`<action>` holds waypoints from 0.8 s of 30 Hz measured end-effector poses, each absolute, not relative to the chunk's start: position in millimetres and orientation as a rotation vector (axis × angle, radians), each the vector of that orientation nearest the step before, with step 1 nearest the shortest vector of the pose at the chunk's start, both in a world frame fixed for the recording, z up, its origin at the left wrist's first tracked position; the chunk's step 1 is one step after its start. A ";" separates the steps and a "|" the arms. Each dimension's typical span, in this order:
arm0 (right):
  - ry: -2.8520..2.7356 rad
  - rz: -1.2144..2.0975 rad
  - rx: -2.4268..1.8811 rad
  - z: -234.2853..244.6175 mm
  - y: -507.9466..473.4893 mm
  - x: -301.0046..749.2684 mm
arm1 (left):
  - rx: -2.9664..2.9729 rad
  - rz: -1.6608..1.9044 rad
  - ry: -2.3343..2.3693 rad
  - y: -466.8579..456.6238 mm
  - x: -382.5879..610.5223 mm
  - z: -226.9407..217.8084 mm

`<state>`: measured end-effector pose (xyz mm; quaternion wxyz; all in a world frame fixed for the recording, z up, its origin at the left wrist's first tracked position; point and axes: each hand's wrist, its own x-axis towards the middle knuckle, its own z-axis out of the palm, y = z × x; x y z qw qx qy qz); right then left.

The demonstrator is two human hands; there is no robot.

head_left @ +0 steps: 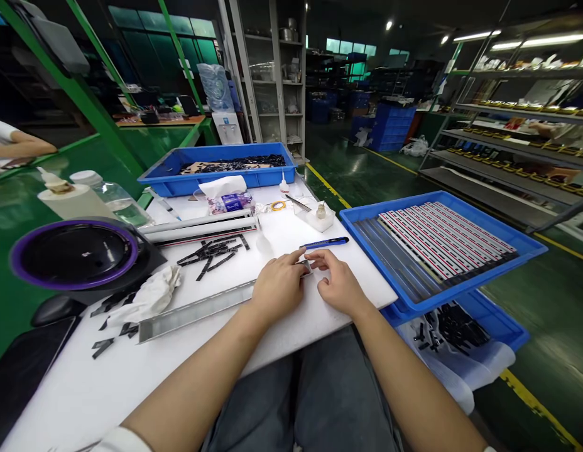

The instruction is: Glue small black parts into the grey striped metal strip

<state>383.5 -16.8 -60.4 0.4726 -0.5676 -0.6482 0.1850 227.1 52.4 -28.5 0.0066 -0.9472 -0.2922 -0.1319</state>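
A long silvery metal channel lies slantwise on the white worktable, its hollow side facing up. My left hand is closed over its right-hand part and hides much of it. At the channel's right end, the curled fingers of my right hand meet my left fingertips; anything small between them is hidden. Just beyond both hands lies a blue utility knife. Black strips are heaped past the channel, and a crumpled white cloth rests by its left end.
On the right, a blue tray holds rows of red-and-white striped strips. Another blue tray with black pieces stands at the back. A round black device with a purple rim, bottles and a tissue pack crowd the left and far side.
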 end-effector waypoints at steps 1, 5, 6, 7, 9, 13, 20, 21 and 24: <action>-1.588 0.450 -1.387 -60.5 -16.9 383.4 | -2.953 -0.414 -0.923 51.3 227.3 -28.6; -1.608 0.419 -1.401 -61.2 -16.7 383.0 | -2.928 -0.406 -0.925 47.9 229.1 -27.5; -1.612 0.409 -1.408 -61.4 -16.4 383.0 | -2.926 -0.407 -0.921 47.4 229.5 -27.3; -1.615 0.402 -1.414 -61.6 -16.2 383.0 | -2.924 -0.411 -0.918 47.1 229.8 -27.2; -1.620 0.393 -1.422 -61.6 -15.9 382.8 | -2.919 -0.419 -0.909 46.9 230.2 -27.7; -1.608 0.398 -1.427 -60.0 -16.3 382.1 | -2.901 -0.433 -0.892 46.6 230.4 -30.4; -1.571 0.437 -1.432 -58.0 -18.2 381.2 | -2.862 -0.430 -0.886 45.6 231.9 -33.9; -1.569 0.437 -1.431 -58.1 -18.1 381.4 | -2.859 -0.430 -0.886 45.6 232.1 -34.0; -1.574 0.429 -1.428 -58.4 -17.8 382.0 | -2.857 -0.434 -0.884 45.9 232.7 -34.1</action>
